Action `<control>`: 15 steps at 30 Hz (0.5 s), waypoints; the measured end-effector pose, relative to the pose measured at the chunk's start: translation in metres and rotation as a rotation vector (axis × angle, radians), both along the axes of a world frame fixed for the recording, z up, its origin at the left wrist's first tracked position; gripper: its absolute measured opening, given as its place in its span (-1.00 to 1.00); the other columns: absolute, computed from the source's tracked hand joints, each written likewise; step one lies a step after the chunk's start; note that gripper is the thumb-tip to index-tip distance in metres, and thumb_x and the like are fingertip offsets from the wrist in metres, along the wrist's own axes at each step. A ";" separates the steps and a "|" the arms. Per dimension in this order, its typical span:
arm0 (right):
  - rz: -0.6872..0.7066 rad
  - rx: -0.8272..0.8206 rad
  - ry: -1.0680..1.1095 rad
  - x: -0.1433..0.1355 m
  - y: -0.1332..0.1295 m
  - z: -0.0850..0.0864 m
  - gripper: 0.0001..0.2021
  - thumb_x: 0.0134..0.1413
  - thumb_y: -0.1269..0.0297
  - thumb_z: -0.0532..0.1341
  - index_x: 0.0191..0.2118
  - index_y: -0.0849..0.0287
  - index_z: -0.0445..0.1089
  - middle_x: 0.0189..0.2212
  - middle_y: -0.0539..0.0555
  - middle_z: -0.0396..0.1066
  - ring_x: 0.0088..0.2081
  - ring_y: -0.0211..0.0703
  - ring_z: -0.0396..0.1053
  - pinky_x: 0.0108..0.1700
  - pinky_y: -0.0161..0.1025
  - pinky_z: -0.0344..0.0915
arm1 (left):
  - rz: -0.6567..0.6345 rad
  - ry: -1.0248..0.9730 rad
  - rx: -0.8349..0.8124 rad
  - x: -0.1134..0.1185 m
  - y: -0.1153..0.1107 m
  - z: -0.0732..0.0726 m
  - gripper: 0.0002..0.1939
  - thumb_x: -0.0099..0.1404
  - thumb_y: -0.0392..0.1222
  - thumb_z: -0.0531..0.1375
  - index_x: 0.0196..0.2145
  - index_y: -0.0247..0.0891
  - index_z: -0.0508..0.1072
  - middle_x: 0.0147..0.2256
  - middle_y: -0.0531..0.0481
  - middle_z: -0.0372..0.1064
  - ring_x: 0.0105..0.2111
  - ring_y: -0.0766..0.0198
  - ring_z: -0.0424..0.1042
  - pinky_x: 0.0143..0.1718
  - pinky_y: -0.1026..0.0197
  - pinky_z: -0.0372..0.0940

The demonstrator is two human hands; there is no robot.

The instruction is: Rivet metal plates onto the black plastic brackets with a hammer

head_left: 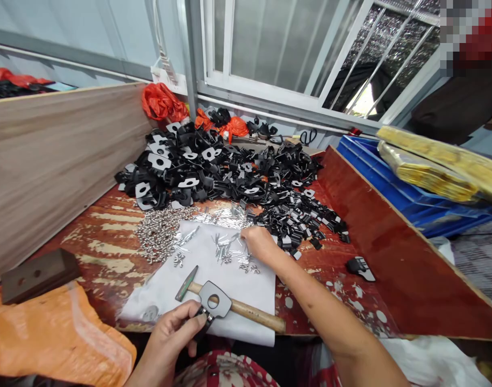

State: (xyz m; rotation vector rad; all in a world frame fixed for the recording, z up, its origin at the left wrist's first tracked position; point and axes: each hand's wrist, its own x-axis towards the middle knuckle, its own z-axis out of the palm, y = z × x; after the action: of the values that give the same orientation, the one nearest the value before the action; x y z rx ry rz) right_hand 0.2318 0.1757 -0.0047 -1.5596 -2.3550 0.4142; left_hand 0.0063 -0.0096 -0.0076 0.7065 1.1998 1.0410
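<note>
In the head view, the left hand (177, 328) is down front, its grip pinched on a black clip with a grey plate (222, 295), held above the hammer (256, 313). And the right hand (256, 242) is reaching in among the silver pins (225, 250) on the white sheet (249, 287); whether that grip has one, I can't tell.

Over to the containers! The blue crate (399, 185) sits beyond the red side board (375, 231), yellow packs (431, 172) in its top and jutting past its rim. At the back corner there's a crumpled red bag (161, 102), contents hidden. Front left, an orange sack (60, 333), contents hidden too, lies by a brown block (40, 274).

Between the boards, the surface (108, 247) carries a big heap of black pieces (225, 172), with silver fittings (159, 231) piled loose in front.
</note>
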 end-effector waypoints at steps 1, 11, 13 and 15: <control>0.015 -0.004 -0.019 -0.004 0.007 -0.002 -0.80 -0.07 0.64 0.24 -0.47 0.20 0.51 -0.36 0.21 0.59 -0.21 0.00 0.53 -0.07 -0.23 0.34 | 0.003 -0.011 -0.007 -0.001 0.000 0.001 -0.58 0.00 0.09 0.45 -0.64 -0.24 0.39 -0.54 0.11 0.06 -0.52 0.32 0.05 -0.66 0.39 0.15; 0.029 0.019 0.247 -0.009 -0.039 0.020 -0.81 0.13 0.50 0.17 -0.26 0.15 0.52 -0.29 0.09 0.58 -0.23 -0.09 0.52 -0.10 -0.21 0.41 | 0.092 -0.308 -0.022 -0.013 0.011 0.010 -0.75 0.07 -0.05 0.42 -0.41 -0.30 0.59 -0.47 0.04 0.26 -0.53 0.35 0.09 -0.64 0.36 0.22; 0.045 -0.047 0.503 -0.013 -0.075 0.028 -0.87 0.22 0.39 0.19 -0.25 0.10 0.51 -0.27 0.05 0.59 -0.20 -0.11 0.54 -0.10 -0.22 0.44 | 0.107 -0.376 0.006 -0.013 0.013 0.012 -0.75 0.11 -0.05 0.40 -0.35 -0.31 0.61 -0.42 0.00 0.31 -0.50 0.32 0.14 -0.63 0.34 0.24; 0.050 -0.141 0.782 -0.020 -0.108 0.033 -0.92 0.21 0.37 0.23 -0.27 0.08 0.48 -0.22 0.05 0.60 -0.12 -0.10 0.55 -0.02 -0.19 0.45 | 0.127 -0.418 0.032 -0.010 0.015 0.015 -0.70 0.16 0.02 0.38 -0.34 -0.31 0.62 -0.37 -0.04 0.34 -0.46 0.28 0.20 -0.63 0.32 0.27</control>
State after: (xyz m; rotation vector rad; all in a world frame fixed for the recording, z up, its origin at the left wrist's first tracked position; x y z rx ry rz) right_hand 0.2116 0.0673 0.0288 -1.0957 -1.7735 1.0050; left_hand -0.0042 0.0050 0.0071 0.4118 0.8739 1.2440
